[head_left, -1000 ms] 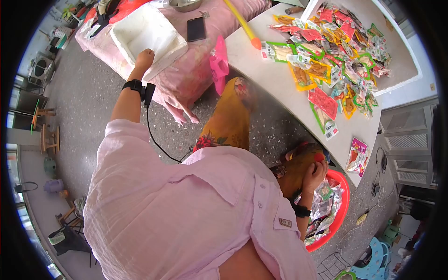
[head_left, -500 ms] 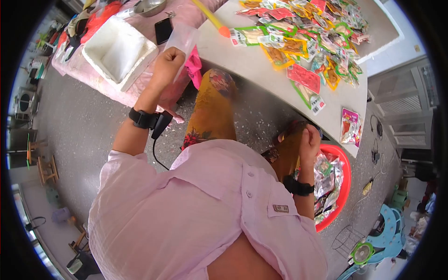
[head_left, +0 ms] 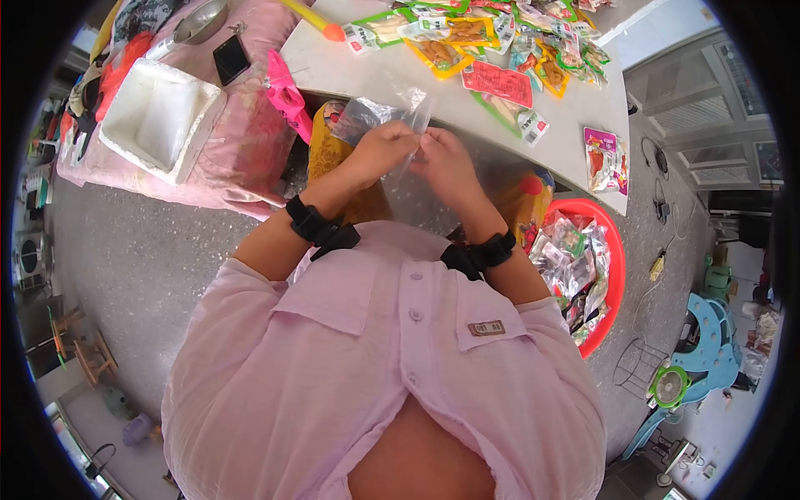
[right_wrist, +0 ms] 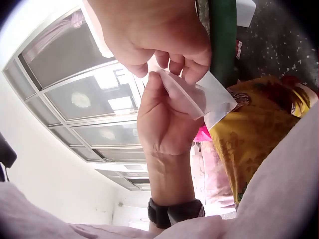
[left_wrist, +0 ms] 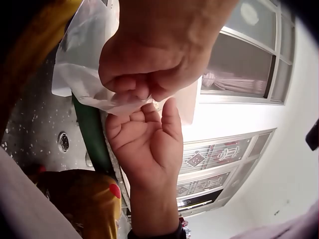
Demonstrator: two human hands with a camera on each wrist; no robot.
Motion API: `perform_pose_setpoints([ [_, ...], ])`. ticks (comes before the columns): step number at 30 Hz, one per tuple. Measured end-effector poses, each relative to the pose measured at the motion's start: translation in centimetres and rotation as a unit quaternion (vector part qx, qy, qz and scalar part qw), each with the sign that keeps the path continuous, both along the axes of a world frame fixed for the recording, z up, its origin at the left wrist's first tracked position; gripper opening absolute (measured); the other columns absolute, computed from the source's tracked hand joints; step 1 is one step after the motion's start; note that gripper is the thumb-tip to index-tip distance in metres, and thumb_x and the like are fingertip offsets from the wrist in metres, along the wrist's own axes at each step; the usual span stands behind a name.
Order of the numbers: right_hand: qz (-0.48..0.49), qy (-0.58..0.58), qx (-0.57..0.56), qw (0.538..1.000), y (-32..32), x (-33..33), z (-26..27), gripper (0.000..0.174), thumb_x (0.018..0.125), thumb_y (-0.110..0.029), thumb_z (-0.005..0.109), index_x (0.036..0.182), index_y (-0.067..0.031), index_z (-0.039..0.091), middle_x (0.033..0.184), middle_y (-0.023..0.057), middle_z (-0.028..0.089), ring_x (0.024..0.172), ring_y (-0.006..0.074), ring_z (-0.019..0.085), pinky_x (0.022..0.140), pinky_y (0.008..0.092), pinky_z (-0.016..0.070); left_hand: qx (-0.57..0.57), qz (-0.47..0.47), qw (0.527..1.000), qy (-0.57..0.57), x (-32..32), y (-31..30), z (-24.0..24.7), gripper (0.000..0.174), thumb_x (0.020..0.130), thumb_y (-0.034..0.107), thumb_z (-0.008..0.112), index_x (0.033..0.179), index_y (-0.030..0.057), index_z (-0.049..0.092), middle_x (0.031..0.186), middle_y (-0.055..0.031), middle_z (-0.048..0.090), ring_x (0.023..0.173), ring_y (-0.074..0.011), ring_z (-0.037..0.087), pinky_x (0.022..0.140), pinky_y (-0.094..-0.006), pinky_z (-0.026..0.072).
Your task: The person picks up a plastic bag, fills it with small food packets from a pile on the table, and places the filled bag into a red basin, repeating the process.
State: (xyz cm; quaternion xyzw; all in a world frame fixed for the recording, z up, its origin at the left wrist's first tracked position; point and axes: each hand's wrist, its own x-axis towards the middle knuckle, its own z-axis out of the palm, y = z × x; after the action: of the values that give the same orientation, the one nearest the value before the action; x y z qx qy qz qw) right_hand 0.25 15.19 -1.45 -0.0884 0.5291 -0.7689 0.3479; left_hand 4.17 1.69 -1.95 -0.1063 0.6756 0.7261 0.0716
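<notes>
A clear plastic bag (head_left: 362, 117) stretches between the hands in front of the chest, over the lap. My left hand (head_left: 382, 152) grips its edge with curled fingers. My right hand (head_left: 450, 167) meets it there, thumb and fingertips pinching the bag's rim. In the left wrist view the thin film (left_wrist: 75, 64) hangs beside the left hand (left_wrist: 154, 55), and the right hand (left_wrist: 149, 144) faces it, palm showing. The right wrist view shows the folded edge of the bag (right_wrist: 217, 94) between the two hands' fingertips.
Ahead, a pale table (head_left: 575, 154) bears a pile of colourful snack packets (head_left: 500, 50). A red basin (head_left: 617, 267) of silvery packets stands at the right. On the pink-covered surface (head_left: 242, 150) at left are a white foam box (head_left: 158, 117) and a phone (head_left: 231, 60).
My left hand has come from the white foam box with a clear bag, moving right to the middle. My right hand has risen from beside the knee and met it at the bag.
</notes>
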Motion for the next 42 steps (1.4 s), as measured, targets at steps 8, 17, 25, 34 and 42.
perform_pose_setpoints([
  [8, -0.008, -0.014, 0.000, 1.000, 0.5, -0.5, -1.7, 0.020, 0.083, -0.017, 0.046, 0.093, 0.0005, 0.047, 0.085, 0.0070, 0.053, 0.074, 0.0153, 0.055, 0.065, 0.0267, 0.0452, -0.030, -0.029, 0.999, -0.019, 0.2, 0.6, 0.8, 0.011, 0.078, 0.017, 0.049, 0.081, 0.0073, 0.052, 0.062, 0.0028, 0.044, 0.053, -0.0043, 0.039, 0.044, -0.0184, 0.0335],
  [17, -0.071, -0.028, 0.045, 0.996, 0.4, -1.1, -1.2, 0.015, 0.081, -0.013, 0.043, 0.088, -0.0011, 0.049, 0.080, 0.0063, 0.054, 0.072, 0.0148, 0.054, 0.063, 0.0255, 0.0445, -0.252, 0.128, 0.940, 0.192, -0.1, -0.1, -1.9, 0.009, 0.073, 0.011, 0.052, 0.079, 0.0043, 0.052, 0.068, -0.0041, 0.049, 0.060, -0.0145, 0.046, 0.054, -0.0244, 0.0386],
  [25, 0.025, 0.161, 0.092, 0.982, -0.9, -1.7, 0.7, 0.013, 0.080, -0.012, 0.045, 0.081, -0.0013, 0.052, 0.071, 0.0019, 0.051, 0.066, 0.0070, 0.048, 0.059, 0.0216, 0.0400, -0.478, 0.160, 0.785, 0.360, 1.2, 1.4, 1.1, 0.022, 0.066, 0.011, 0.056, 0.086, 0.0033, 0.051, 0.079, -0.0133, 0.052, 0.074, -0.0304, 0.051, 0.062, -0.0356, 0.0437],
  [34, 0.055, 0.158, -0.034, 0.985, -4.7, -3.2, 1.1, 0.012, 0.080, -0.012, 0.045, 0.083, -0.0024, 0.051, 0.074, 0.0019, 0.052, 0.068, 0.0079, 0.049, 0.060, 0.0212, 0.0413, -0.536, 0.205, 0.733, 0.364, 0.7, -2.7, 4.0, 0.020, 0.063, 0.004, 0.054, 0.082, 0.0013, 0.053, 0.072, -0.0133, 0.052, 0.063, -0.0296, 0.051, 0.053, -0.0363, 0.0419],
  [42, -0.062, 0.061, 0.008, 0.996, -6.0, -4.7, 1.7, 0.010, 0.079, -0.012, 0.045, 0.082, -0.0039, 0.049, 0.076, 0.0032, 0.054, 0.067, 0.0109, 0.053, 0.057, 0.0228, 0.0428, -0.673, 0.174, 0.600, 0.395, -0.4, -3.2, 7.9, 0.019, 0.061, 0.003, 0.054, 0.080, 0.0052, 0.054, 0.066, -0.0090, 0.050, 0.057, -0.0256, 0.051, 0.049, -0.0346, 0.0414],
])
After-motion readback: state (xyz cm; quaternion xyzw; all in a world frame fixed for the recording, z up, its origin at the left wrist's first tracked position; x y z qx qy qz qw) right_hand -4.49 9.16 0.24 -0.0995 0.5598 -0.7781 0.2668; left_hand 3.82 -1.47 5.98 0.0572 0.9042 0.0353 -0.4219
